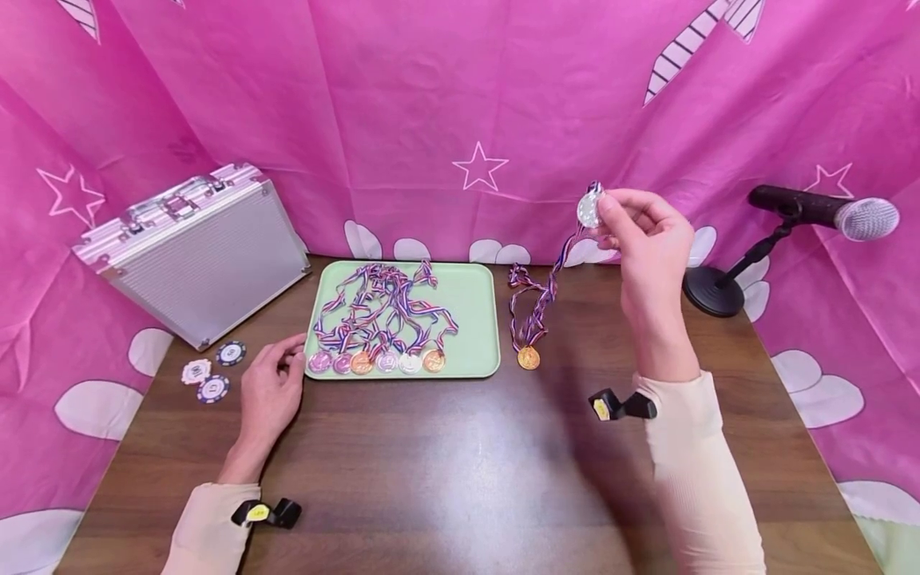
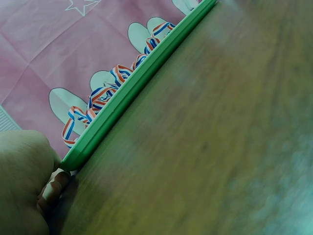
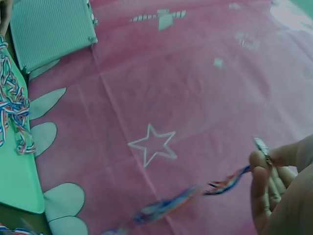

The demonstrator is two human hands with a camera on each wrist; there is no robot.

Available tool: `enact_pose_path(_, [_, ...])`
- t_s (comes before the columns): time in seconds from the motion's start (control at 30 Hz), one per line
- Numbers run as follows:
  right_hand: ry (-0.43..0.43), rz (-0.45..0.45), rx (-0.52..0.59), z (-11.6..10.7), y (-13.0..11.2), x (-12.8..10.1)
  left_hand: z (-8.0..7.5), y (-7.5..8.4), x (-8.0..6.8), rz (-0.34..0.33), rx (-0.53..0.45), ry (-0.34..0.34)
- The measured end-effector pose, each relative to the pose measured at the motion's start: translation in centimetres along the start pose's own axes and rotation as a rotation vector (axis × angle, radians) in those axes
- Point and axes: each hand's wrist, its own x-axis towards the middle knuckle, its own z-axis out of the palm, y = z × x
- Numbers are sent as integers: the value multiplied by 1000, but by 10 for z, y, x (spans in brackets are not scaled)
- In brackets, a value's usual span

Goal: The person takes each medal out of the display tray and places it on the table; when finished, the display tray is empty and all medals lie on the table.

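A pale green rectangular plastic tray (image 1: 474, 303) sat at the middle of a dark wooden table (image 1: 460, 463), holding a row of six round medals (image 1: 377, 362) in pink, bronze and silver tones along its near edge, their red, white and blue ribbons (image 1: 384, 307) tangled in a heap behind them. Just right of the tray, a gold medal on a striped ribbon (image 1: 528, 357) lay on the bare wood. Above and to the right of the tray, the person's right hand (image 1: 643, 239) was raised off the table, thumb and fingertips pinching a round silver medal (image 1: 588, 209) by its edge, with its striped ribbon (image 1: 564, 255) trailing down toward the wood beside the gold one. The left hand (image 1: 269, 387) rested on the table at the tray's near-left corner, fingers loosely curled and touching the rim, gripping nothing. Left of the tray stood a closed ribbed silver aluminium case (image 1: 197, 247) and, nearer the person, three round poker chips (image 1: 212, 371); any printing on them was too small to read. Far right of the tray, a black microphone with a grey head (image 1: 826, 212) leaned on a round-based stand. Pink star-patterned cloth (image 1: 460, 120) hung behind the table.
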Motion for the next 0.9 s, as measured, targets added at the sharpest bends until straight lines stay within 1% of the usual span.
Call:
enact_pose_path(0.07, [31, -10, 40, -2, 7, 6, 0, -1, 0, -5, 0, -2])
enact_pose_path(0.17, [84, 7, 51, -11, 26, 5, 1, -2, 0, -14, 1, -7])
enact_pose_path(0.23, [109, 68, 23, -21, 44, -2, 1, -2, 1, -15, -2, -9])
enact_pose_path(0.3, [116, 152, -32, -34, 66, -12, 1, -1, 1, -9, -3, -5])
enact_pose_path(0.4, [93, 295, -146, -53, 93, -33, 0, -1, 1, 7, -8, 5])
enact_pose_path(0.53, [36, 402, -298, -76, 117, -60, 0, 0, 2, 24, -15, 12])
enact_pose_path(0.67, [-23, 449, -395, -91, 129, -82, 0, -1, 3, 24, -14, 14])
enact_pose_path(0.77, [-68, 466, -467, -99, 135, -94, 0, -1, 2, 16, -11, 9])
enact_pose_path(0.83, [-98, 461, -529, -103, 139, -100, 0, 0, 2, 7, -10, 4])
enact_pose_path(0.9, [-128, 434, -600, -106, 142, -105, 1, 0, 2, 0, -8, 1])
